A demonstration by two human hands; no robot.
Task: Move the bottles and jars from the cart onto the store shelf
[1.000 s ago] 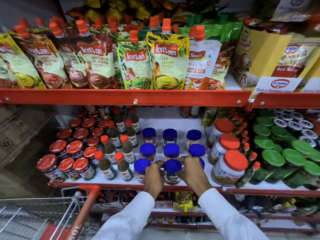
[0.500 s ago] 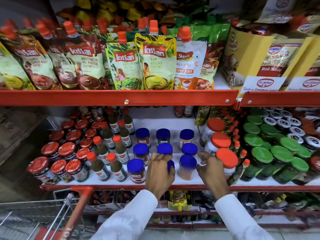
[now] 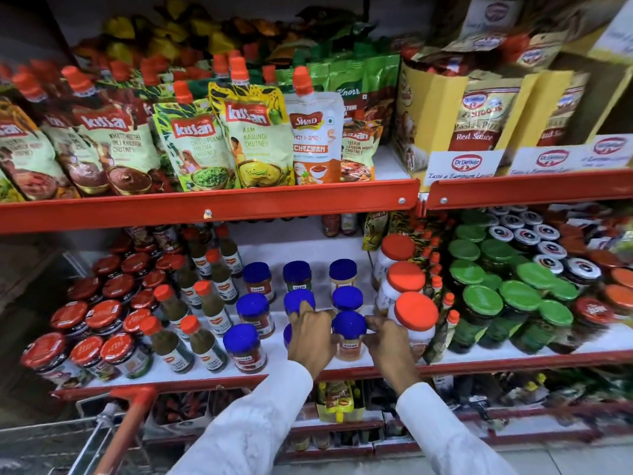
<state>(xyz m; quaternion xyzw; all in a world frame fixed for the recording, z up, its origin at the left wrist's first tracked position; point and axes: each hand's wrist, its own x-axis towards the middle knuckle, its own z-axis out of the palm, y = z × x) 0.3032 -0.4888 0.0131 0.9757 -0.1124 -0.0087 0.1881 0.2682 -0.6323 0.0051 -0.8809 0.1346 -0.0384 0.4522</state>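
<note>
Several blue-lidded jars stand in three rows on the white middle shelf (image 3: 346, 250). My left hand (image 3: 310, 335) lies over the front middle jar (image 3: 287, 334), hiding all but a sliver of its blue lid. Its fingertips reach the lid of the jar behind (image 3: 298, 299). My right hand (image 3: 385, 337) grips the right side of the front right blue-lidded jar (image 3: 349, 332) just under its lid. That jar stands upright on the shelf. The cart's red handle (image 3: 126, 430) and wire basket (image 3: 85, 450) are at the lower left; its contents are hidden.
Orange-capped sauce bottles (image 3: 202, 341) and red-lidded jars (image 3: 102, 347) stand left of the blue jars. Big orange-lidded jars (image 3: 414, 313) stand close on the right, green-lidded jars (image 3: 513, 299) beyond. Chutney pouches (image 3: 257, 142) fill the shelf above, its red edge (image 3: 239, 204) overhanging.
My right hand has moved left from beside the orange-lidded jars onto the front right blue-lidded jar. My left hand stays over the front middle jar. The view has shifted slightly.
</note>
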